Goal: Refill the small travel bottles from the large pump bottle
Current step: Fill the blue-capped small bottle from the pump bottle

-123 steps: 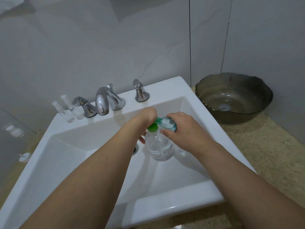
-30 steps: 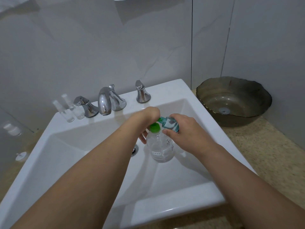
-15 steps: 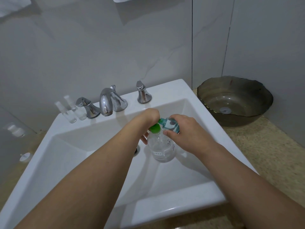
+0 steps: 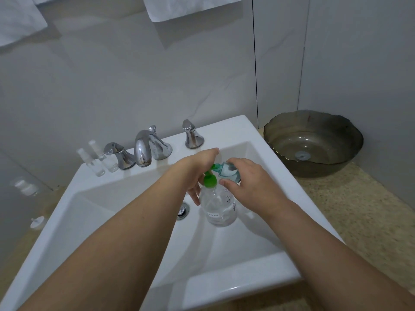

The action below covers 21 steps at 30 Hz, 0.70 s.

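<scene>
The large clear plastic pump bottle with a green pump head (image 4: 219, 207) stands upright inside the white rectangular ceramic sink (image 4: 224, 292), just beside the chrome drain (image 4: 183, 211). The left hand (image 4: 199, 169) reaches over the pump head, with its fingers curled down around the neck of the bottle. The right hand (image 4: 249, 185) pinches a small clear travel bottle with a teal neck (image 4: 226, 171), holding it tilted on its side. The travel bottle's mouth points toward the green pump nozzle and lies just beside it; whether the two touch cannot be determined.

Two further small clear spray bottles with transparent caps (image 4: 98, 161) stand upright on the rear left of the sink rim, beside the left chrome tap handle (image 4: 118, 157). The chrome spout (image 4: 146, 149) sits at the centre of the rim, and the right chrome tap handle (image 4: 192, 135) lies behind the hands.

A dark translucent glass bowl with a wavy edge (image 4: 350, 158) rests on the speckled beige stone worktop (image 4: 359, 209) to the right of the sink.
</scene>
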{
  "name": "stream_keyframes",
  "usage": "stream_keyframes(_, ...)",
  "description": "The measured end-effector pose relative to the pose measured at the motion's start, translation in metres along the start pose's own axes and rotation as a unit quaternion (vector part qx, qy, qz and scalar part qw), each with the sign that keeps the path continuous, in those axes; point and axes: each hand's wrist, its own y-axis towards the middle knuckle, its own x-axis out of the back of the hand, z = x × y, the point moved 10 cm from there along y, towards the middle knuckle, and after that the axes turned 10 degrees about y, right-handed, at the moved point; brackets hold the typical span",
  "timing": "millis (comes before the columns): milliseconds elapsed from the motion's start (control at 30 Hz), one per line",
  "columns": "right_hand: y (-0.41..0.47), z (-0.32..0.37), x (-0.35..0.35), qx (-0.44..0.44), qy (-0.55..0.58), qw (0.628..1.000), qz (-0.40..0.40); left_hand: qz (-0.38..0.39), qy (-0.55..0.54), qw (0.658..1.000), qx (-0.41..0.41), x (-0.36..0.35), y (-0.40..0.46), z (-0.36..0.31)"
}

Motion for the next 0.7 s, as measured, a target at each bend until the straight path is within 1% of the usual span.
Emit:
stream_keyframes(67,-0.0005,-0.0035,-0.0041,-0.013,-0.01,1.0,0.017,-0.035,0.027,0.999,-0.006,0.0013,0.0023,0.0008)
stream_keyframes(133,-0.0012,-0.0065,-0.0089,-0.027,-0.023,0.999,0.039,-0.054,0.04,0.998,-0.01,0.0002,0.0038,0.0019)
stream_keyframes(467,-0.0009,-0.0054,-0.0097,-0.031,-0.02,0.998,0.043,-0.081,0.012,0.996,-0.021,0.0032,0.0071,0.0042)
stream_keyframes(600,-0.0016,-0.0037,-0.0083,-0.024,-0.017,0.999,0.037,-0.062,0.006,0.998,-0.012,0.0033,0.0068,0.0063)
stream_keyframes(700,-0.0008,-0.0011,-0.0047,-0.017,-0.001,1.0,0.021,-0.006,-0.014,1.0,-0.004,-0.0008,0.0026,0.0056)
